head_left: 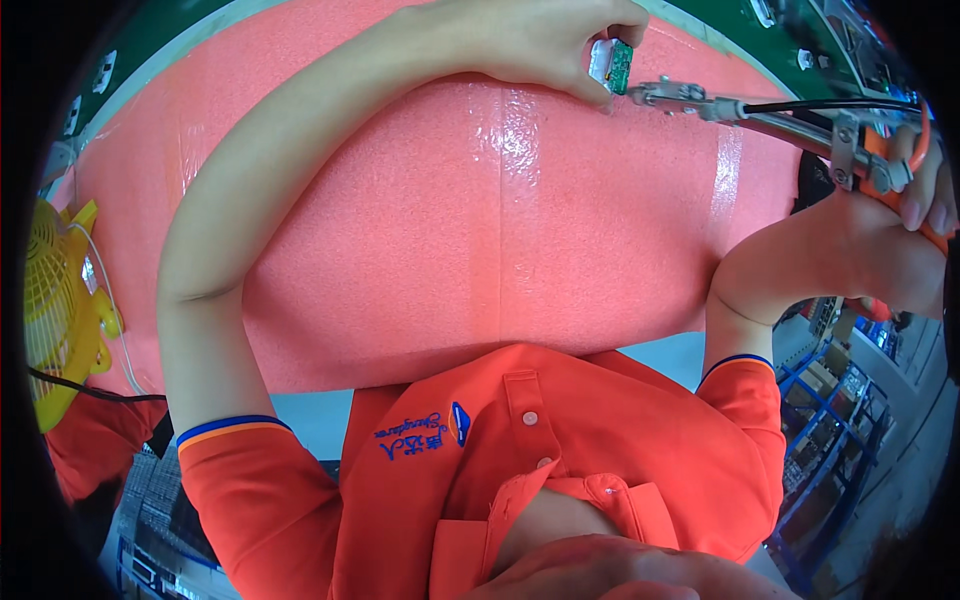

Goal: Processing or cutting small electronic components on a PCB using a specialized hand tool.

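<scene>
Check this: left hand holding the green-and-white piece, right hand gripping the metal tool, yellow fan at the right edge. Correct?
No: the head view shows the yellow fan at the left edge. The left hand holds the piece, the right hand the metal tool.

Big pink mat (380, 260) covering most of the work area, with shiny clear tape (519, 130) stuck down on it. Past its far edge, a green surface (725, 28) carries little white bits (805, 60).

Right grip (932, 186) (partly) beyond right edge
</scene>
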